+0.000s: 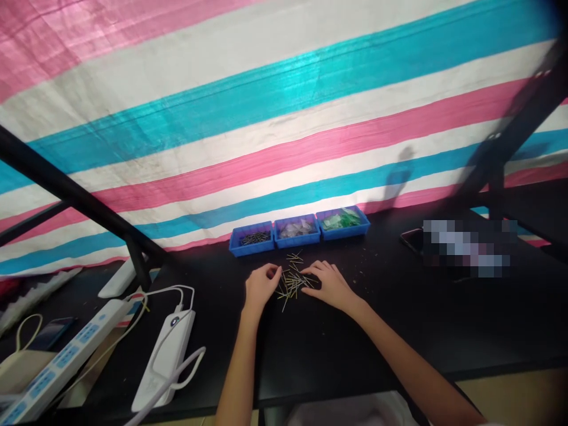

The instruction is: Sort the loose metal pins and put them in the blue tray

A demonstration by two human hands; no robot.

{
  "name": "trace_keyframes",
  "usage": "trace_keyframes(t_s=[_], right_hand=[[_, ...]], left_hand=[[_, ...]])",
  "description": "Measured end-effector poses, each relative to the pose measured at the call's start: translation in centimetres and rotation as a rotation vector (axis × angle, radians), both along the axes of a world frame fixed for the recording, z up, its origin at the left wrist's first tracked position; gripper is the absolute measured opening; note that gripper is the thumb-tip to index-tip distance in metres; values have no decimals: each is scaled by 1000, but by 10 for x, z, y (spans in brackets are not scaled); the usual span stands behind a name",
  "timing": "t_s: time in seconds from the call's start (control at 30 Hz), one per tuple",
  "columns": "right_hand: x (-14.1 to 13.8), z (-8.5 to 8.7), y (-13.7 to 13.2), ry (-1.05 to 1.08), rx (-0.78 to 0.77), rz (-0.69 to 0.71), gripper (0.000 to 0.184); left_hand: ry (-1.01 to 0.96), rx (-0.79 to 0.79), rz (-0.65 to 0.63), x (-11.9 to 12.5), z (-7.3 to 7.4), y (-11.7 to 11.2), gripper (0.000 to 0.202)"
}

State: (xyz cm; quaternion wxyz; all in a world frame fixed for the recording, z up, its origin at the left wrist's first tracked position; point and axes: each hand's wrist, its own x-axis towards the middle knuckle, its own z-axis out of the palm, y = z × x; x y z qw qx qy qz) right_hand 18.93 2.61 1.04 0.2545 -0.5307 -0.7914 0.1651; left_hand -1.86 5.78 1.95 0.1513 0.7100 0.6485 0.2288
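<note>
A loose pile of thin, straight metal pieces [291, 285], partly gold and partly silver like slim drill bits or pins, lies on the black table between my hands. My left hand [261, 287] is at the pile's left edge, its fingers curled and the thumb close to the index finger. Whether a piece is pinched there is too small to see. On the pile's right side, my right hand [331, 284] has thumb and fingers apart, the tips touching or nearly touching the outer pieces. A few more pieces lie just beyond the main heap.
Behind the pile stand three blue trays: one with dark thin pieces [255, 238], one with clear bags [296, 228], one with green and clear bags [341, 219]. A white power bank [166, 361] with cables and a power strip [66, 358] are at left, a phone [412, 240] at right.
</note>
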Motion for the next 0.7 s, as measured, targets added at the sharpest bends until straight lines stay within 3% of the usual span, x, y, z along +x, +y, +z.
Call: trace_keyframes(t_s=[0.17, 0.7], right_hand=[[-3, -4, 2, 50, 19, -6, 20], [-6, -15, 5, 85, 62, -80, 14]], left_hand=[[-121, -27, -94, 11, -4, -4, 27], [-432, 128, -220, 36, 2, -15, 20]])
